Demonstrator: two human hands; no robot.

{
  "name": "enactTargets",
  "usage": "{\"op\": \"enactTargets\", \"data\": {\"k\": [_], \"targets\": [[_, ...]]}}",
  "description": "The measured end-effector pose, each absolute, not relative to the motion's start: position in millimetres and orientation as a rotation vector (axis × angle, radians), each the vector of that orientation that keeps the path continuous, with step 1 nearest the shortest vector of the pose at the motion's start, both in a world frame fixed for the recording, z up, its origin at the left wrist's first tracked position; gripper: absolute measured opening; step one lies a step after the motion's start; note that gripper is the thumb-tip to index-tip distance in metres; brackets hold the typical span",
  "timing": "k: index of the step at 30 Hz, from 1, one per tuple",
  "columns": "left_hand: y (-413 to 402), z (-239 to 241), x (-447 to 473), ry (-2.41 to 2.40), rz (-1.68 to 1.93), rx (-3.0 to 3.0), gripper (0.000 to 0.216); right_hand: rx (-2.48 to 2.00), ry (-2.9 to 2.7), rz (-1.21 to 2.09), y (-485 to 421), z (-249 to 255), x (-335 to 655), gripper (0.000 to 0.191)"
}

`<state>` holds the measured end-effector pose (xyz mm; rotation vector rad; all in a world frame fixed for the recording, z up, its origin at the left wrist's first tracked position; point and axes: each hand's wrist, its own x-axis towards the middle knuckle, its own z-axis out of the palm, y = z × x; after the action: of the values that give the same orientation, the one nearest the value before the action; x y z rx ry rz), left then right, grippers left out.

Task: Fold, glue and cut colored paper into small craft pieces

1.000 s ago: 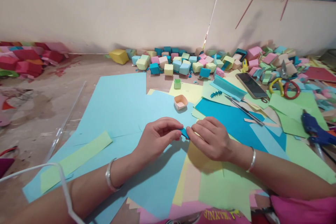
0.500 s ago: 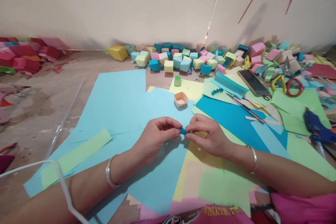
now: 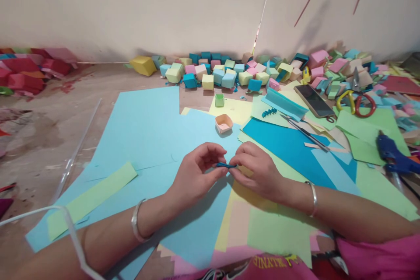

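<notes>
A far row of folded paper boxes [image 3: 216, 74] lines the wall. To the right lie a smartphone [image 3: 314, 101], scissors [image 3: 357, 108], a blue glue gun [image 3: 395, 155] and a dark blue sheet [image 3: 282, 148]. A white cable [image 3: 74, 232] crosses in front of the near left forearm; a pale green strip [image 3: 93, 199] lies on the left.

The small blue paper piece [image 3: 226, 165] is between the hands, above the light blue sheet [image 3: 144, 135]. The left hand [image 3: 193, 170] and right hand [image 3: 259, 170] pinch its opposite ends between thumb and fingers. Half a second ago it slanted and looked stubbier; now it looks thin and nearly level.

Just beyond, a peach box [image 3: 223, 124] stands open-topped, its inside floor showing; what the smaller green box [image 3: 219, 100] holds is unclear.
</notes>
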<state>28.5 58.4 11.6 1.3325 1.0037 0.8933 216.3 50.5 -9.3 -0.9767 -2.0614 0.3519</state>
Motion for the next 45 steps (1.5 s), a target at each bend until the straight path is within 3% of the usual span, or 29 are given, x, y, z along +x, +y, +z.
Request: {"op": "enactTargets", "data": {"k": [5,10,21,30,45], "targets": [[57.8,8.4,26.1,0.93,0.997,1.587,0.009,-0.923,-2.12,0.125,50.0,-10.2,218.4,0.024],[61.6,11.4,25.6,0.99,0.837,1.486,0.004,-0.918,-2.159,0.148,50.1,-11.9,218.8,0.033],[64.4,10.8,25.0,1.024,0.695,1.104,0.017,-0.971,-2.067,0.416,50.0,-9.1,220.6,0.017],[67.7,3.1,23.7,0.955,0.611,0.794,0.023,-1.069,-1.873,0.844,51.7,-9.1,220.4,0.007],[70.1,5.3,21.6,0.853,0.419,0.679,0.028,-1.008,-1.836,0.848,46.8,-10.3,216.9,0.001]]}}
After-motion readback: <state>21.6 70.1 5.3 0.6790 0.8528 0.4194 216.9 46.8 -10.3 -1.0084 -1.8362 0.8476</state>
